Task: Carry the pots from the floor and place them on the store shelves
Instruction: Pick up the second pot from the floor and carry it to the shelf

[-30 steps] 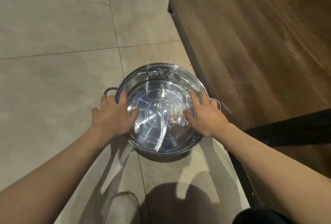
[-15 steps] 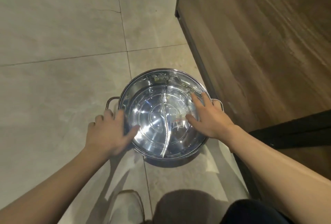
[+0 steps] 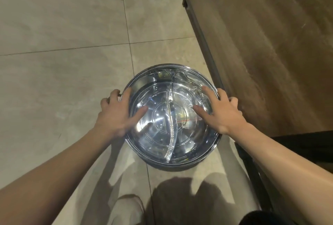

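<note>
A shiny steel pot point(image 3: 162, 134) with a curved divider down its middle sits low over the tiled floor, right in front of me. It looks wrapped in clear film. My left hand point(image 3: 117, 115) clasps its left side, with the fingers over the side handle and the thumb inside the rim. My right hand point(image 3: 221, 113) holds the right side the same way. Both handles are mostly hidden under my fingers. Whether the pot rests on the floor or is just off it, I cannot tell.
A wood-grain panel of the shelf unit point(image 3: 261, 53) rises close on the right, nearly touching the pot. A dark shelf edge point(image 3: 297, 145) juts out at lower right. Beige floor tiles point(image 3: 63, 80) spread to the left. My light shoe point(image 3: 129, 206) is below the pot.
My left hand slid from beside the pot onto its left handle and rim. My right hand shifted outward to the right rim. The pot looks slightly larger in view.
</note>
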